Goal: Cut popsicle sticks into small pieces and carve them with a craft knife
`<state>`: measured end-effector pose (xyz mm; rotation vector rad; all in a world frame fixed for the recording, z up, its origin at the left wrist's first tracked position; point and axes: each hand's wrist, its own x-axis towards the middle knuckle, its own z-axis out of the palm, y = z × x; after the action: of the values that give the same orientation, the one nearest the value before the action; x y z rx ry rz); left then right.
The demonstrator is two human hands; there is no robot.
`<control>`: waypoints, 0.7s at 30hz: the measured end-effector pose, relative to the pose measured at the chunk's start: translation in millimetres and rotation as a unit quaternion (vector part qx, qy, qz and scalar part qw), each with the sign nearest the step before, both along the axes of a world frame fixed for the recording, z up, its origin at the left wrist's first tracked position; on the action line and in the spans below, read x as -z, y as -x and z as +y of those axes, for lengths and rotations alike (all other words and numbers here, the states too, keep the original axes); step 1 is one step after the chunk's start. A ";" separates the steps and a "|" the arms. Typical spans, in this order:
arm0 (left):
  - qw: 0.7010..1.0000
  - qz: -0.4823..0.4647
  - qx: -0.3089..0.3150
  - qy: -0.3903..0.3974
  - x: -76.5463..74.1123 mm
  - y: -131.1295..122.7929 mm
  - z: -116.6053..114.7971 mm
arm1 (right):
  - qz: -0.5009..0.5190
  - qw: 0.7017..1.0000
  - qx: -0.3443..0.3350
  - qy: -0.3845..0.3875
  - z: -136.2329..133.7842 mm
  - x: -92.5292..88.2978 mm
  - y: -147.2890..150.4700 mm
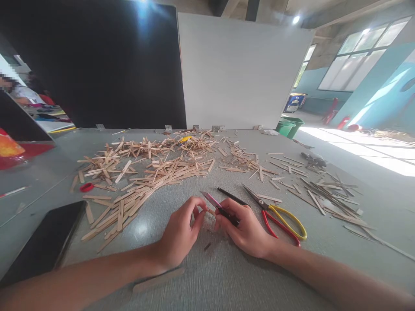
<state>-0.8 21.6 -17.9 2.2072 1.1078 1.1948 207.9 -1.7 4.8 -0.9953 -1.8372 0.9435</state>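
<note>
My left hand (182,231) is closed in a pinch on one end of a small piece of wooden stick (211,211). My right hand (244,226) grips a black utility knife (229,216), its blade (210,198) extended up and to the left. The stick's other end reaches the right fingers, below the knife. Just behind the right hand lies a slim black pen-like tool (231,195). Scissors (275,214) with one red and one yellow handle rest to the right. A loose wooden stick (158,280) lies close to my left forearm.
Heaps of wooden craft sticks (162,172) cover the table's middle and left. Thin split strips (333,194) lie at the right. A black phone (45,237) and a red ring (86,187) are on the left. Black and white panels (240,73) stand behind.
</note>
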 end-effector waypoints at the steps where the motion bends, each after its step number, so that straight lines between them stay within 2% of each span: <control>1: 1.000 0.000 0.000 0.001 -0.5 -0.4 -0.1 | 0.001 1.000 -0.002 0.004 -0.2 0.2 0.0; 21: 1.000 -0.010 0.016 0.005 -1.3 -1.1 0.3 | 0.010 1.000 -0.001 0.019 0.7 0.5 0.4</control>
<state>0.3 21.9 -16.5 2.1922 1.0635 1.1927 207.5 -1.1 4.3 -1.0044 -1.8107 0.9885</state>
